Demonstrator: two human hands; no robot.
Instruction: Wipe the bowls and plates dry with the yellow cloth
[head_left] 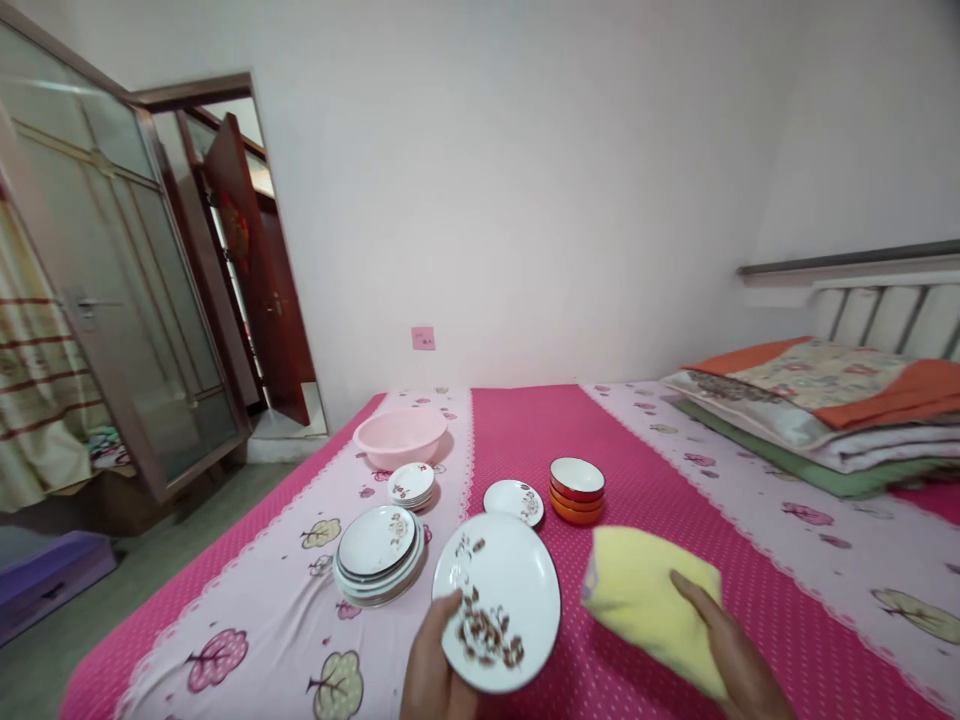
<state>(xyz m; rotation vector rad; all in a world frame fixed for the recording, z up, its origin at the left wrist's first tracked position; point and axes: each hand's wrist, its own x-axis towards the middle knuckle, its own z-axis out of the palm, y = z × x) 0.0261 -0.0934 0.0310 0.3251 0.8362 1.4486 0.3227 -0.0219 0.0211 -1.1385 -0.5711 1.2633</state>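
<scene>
Two things are being held over the near edge of the bed (525, 425), one in each hand. A white plate (499, 565) with a dark rim and brown flowers is being held by the left hand (437, 660), its decorated face being turned up toward the camera. Its lower left rim is being clamped in that hand's grip, the thumb being laid on the face and the fingers being mostly hidden beneath. Farther toward the bed's right edge, a folded yellow cloth (649, 590) is being clasped by the right hand (727, 645); this grip, too, is being pressed together on its load, with the thumb being set on top. Plate and cloth are being held apart.

Toward the bed's left edge, a stack of plates (377, 545) is being carried by the patterned sheet (262, 590). Just beyond it a stack of small dishes (411, 484) is being supported, and near the far left corner a pink basin (397, 455) is being seen. On the magenta middle band, a smaller plate (511, 497) is being slightly overlapped in view by the held one; just to its right, three stacked bowls (576, 508) are being borne. Near the bed's right edge, folded bedding (847, 395) is being piled beside the barred headboard (889, 312).
</scene>
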